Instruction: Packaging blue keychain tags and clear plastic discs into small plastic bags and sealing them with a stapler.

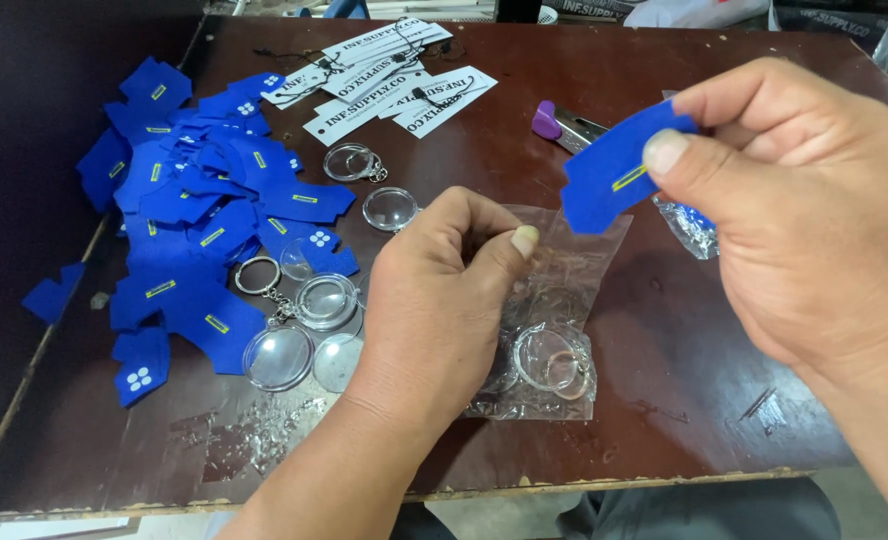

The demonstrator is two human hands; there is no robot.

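Note:
My right hand (814,210) pinches a small blue felt piece (614,170) with a yellow stripe, held up over the table. My left hand (439,290) grips the top edge of a clear plastic bag (564,300) that lies on the brown table (584,440). Inside the bag sits a clear round keychain shell (552,360). The felt piece hangs just above and right of the bag's opening.
A heap of blue felt pieces (194,220) covers the table's left side. Clear round keychain shells and rings (299,325) lie beside it. White printed tags with black strings (394,75) sit at the back, a purple-handled tool (559,122) near them. The table's front edge is chipped.

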